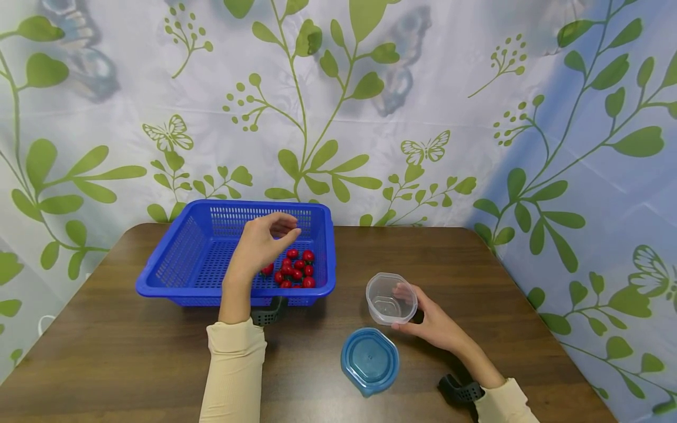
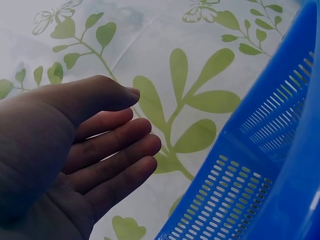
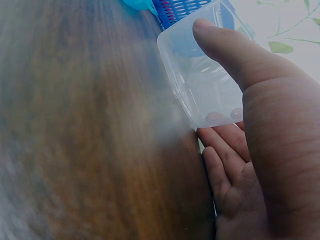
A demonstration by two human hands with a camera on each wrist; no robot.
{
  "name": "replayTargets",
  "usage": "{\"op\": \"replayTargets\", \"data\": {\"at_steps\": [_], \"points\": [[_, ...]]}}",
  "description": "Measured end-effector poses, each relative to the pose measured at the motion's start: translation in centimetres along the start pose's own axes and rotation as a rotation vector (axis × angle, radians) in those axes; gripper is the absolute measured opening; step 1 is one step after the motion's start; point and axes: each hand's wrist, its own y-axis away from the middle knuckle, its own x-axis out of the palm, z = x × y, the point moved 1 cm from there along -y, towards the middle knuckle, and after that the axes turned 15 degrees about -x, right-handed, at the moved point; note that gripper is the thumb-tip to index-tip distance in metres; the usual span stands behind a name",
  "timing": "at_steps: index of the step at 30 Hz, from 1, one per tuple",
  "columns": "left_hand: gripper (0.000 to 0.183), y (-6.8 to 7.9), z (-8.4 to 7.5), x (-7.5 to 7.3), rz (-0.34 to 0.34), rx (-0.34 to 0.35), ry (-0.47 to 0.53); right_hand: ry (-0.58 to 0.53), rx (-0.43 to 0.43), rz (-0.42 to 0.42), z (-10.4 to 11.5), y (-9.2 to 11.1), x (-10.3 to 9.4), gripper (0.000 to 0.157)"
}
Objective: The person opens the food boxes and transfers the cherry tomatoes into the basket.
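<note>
My left hand (image 1: 260,242) hovers over the blue basket (image 1: 158,288), its fingers loosely bent and apart from the thumb, with nothing between them. Small red cherry tomatoes (image 1: 297,274) lie in the basket's right half, a few partly hidden behind that hand. On the right, my right hand (image 1: 435,324) holds a clear plastic container (image 1: 382,301), thumb on the near side and fingers round the far side. The container's open top faces up, and only clear plastic shows inside. In the right wrist view the thumb (image 3: 225,47) lies along the container's wall.
A blue lid (image 1: 370,359) with a tab lies on the brown wooden table (image 1: 312,364), just in front of the container. Behind the table hangs a white curtain (image 1: 328,117) with green leaves and butterflies. Dark straps (image 1: 460,390) circle both wrists.
</note>
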Motion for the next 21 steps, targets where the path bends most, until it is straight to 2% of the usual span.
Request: {"op": "replayTargets", "data": {"at_steps": [6, 15, 21], "points": [[0.030, 0.2, -0.6, 0.1, 0.009, 0.007, 0.010, -0.009, 0.001, 0.001, -0.1, 0.0, 0.1, 0.083], [0.031, 0.2, -1.1, 0.8, 0.014, 0.059, 0.013, -0.005, -0.004, 0.004, 0.0, -0.1, 0.1, 0.082], [0.036, 0.3, -1.6, 0.6, -0.039, 0.082, 0.026, 0.000, -0.007, 0.006, 0.0, -0.2, 0.1, 0.083]]}}
